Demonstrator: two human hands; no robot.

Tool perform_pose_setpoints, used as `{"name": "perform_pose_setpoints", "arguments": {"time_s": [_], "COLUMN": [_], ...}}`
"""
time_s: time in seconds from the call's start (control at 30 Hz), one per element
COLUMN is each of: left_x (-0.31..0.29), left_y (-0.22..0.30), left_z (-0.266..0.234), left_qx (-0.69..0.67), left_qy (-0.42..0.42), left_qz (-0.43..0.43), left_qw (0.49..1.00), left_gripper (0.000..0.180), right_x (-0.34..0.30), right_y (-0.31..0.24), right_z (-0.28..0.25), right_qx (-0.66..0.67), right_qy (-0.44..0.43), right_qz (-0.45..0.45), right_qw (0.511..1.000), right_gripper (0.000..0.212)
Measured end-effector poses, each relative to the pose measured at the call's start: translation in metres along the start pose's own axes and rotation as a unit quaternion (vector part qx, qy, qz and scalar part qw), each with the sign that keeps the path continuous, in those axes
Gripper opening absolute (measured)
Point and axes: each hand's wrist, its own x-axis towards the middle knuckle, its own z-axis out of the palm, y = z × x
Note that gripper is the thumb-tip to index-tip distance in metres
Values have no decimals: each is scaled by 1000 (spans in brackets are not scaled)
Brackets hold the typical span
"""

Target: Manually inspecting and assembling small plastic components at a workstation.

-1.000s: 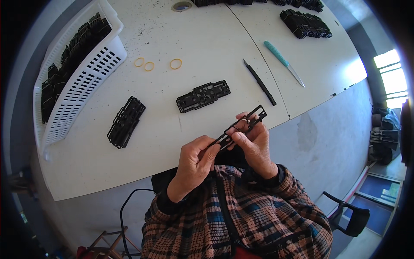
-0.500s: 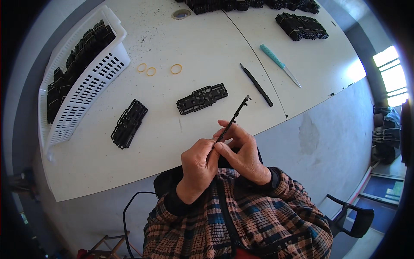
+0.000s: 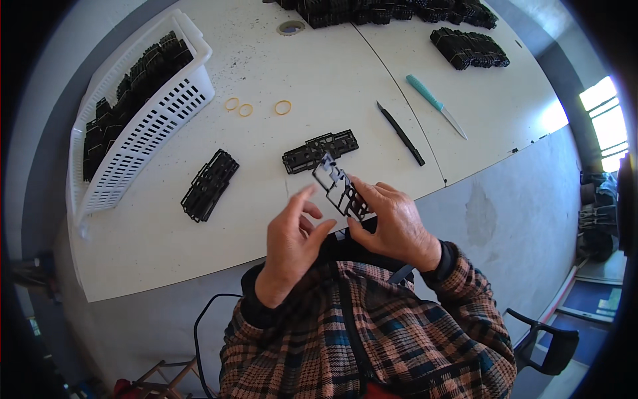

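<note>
A black plastic frame with open cut-outs (image 3: 340, 191) is pinched at its right edge between the thumb and fingers of my right hand (image 3: 393, 218). It is tilted above the table's near edge, one broad side catching the light. Just left of it, my left hand (image 3: 291, 238) holds nothing, thumb and fingers spread apart. Behind the held frame lies a similar black frame piece or stack (image 3: 312, 154), partly covered by it. Another such black piece (image 3: 210, 185) rests on the table further left.
A white slotted basket (image 3: 143, 143) of black parts stands at the left. Three yellow rubber bands (image 3: 284, 107), a slim black knife (image 3: 401, 135) and a turquoise-handled knife (image 3: 435, 105) lie on the white table (image 3: 259, 219). Banded black stacks (image 3: 469, 48) sit at the back.
The held frame has turned from edge-on to showing its broad side. My left hand has let go of it and moved left, its fingers opening.
</note>
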Motion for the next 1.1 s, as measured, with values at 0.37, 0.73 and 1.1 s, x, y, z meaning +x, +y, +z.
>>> {"name": "perform_pose_setpoints", "arguments": {"time_s": [0.37,0.73,1.1], "left_x": [13,21,60], "left_y": [8,11,9], "left_z": [-29,-38,-47], "left_qx": [24,156,263], "left_qy": [-53,-84,-33], "left_qz": [65,91,115], "left_qw": [996,980,957], "left_gripper": [60,45,38], "right_x": [2,15,71], "right_y": [9,21,33], "right_z": [-22,-30,-28], "right_qx": [-87,-103,-189], "right_qy": [-124,-119,-66], "right_qz": [-88,-130,-198], "right_qw": [985,979,960], "right_gripper": [62,50,44]}}
